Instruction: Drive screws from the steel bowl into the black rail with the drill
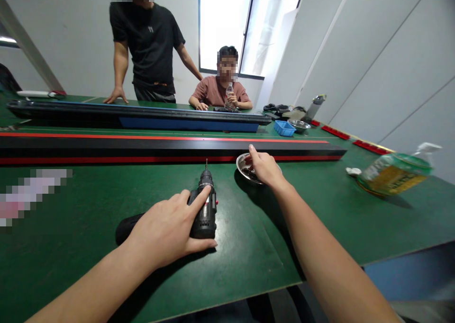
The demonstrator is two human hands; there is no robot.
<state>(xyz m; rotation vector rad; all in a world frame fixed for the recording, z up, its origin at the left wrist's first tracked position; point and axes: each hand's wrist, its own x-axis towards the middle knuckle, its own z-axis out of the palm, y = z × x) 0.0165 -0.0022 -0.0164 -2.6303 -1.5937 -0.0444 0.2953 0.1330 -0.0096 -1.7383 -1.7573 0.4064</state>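
Note:
A black cordless drill [205, 214] lies on its side on the green table, its thin bit pointing away from me. My left hand [167, 223] is closed round the drill body, with the index finger along its top and the thumb behind it. Small dark pieces, perhaps screws, lie in a round metal bowl [242, 174] to the right. Into that bowl reaches my right hand [265, 166], thumb raised; its other fingers are mostly hidden, so their grip does not show. Just beyond runs a long black bar [159, 148] with red strips.
Behind the bar lies another long black piece [159, 113] on blue supports. A blue bin [284, 128] and a second metal bowl [299, 125] stand back right. At right lies a yellow-green container [394, 174]. Two people are across the table, one holding a bottle [229, 95].

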